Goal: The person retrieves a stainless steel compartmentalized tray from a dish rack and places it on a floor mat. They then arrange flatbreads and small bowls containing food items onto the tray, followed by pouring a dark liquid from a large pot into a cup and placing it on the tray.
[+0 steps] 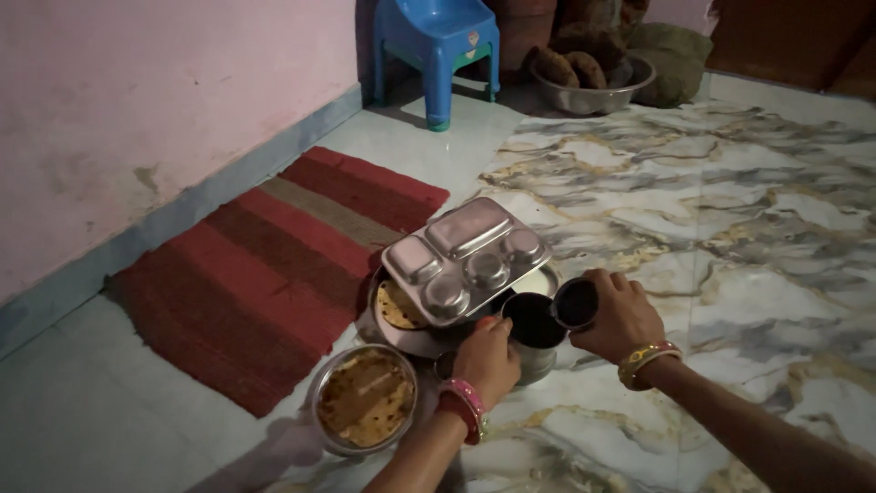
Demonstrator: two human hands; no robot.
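Observation:
My left hand, with pink bangles at the wrist, grips the near side of a steel tumbler that stands on the marble floor. My right hand, wearing a gold bangle, holds a small dark steel cup tilted toward the tumbler's mouth. Just beyond them an upside-down compartment tray covers a round steel plate with a flatbread showing at its left edge. A round steel dish of flatbread sits near my left forearm.
A red striped mat lies along the pink wall on the left. At the back stand a blue plastic chair and a steel bowl with round brown lumps, with sacks behind it.

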